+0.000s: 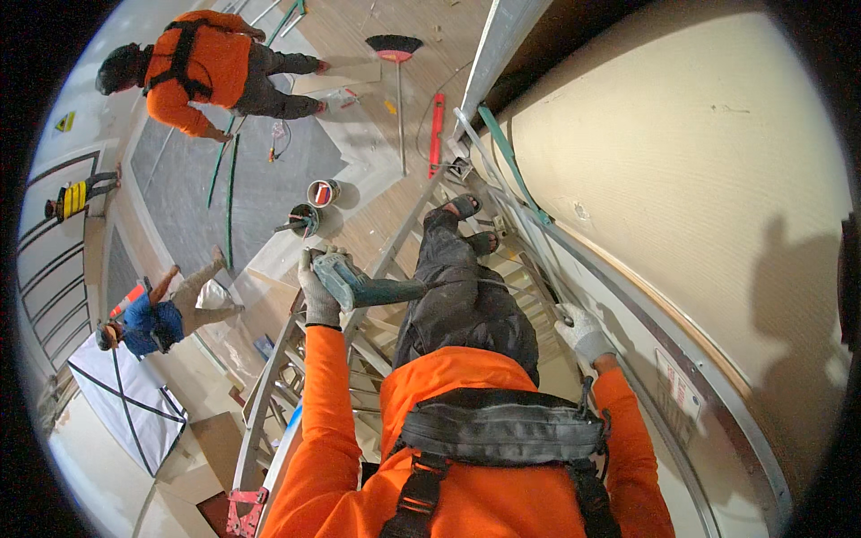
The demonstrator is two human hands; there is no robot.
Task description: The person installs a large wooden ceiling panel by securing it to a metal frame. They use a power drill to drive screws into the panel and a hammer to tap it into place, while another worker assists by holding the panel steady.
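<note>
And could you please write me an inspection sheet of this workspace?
Surface: plank-patterned floor with a grey area; metal ladder around the wearer's legs.
Job's things: green-blue power tool, held off the floor.
Clutter: broom, red bar, white bucket and green strips on the floor.
Hands: gloved left hand grips the power tool; gloved right hand is near a curved metal rail, its grip unclear.
Cables: thin dark line, probably a cable, near the broom.
Surroundings: three other people; beige panel on the right.
</note>
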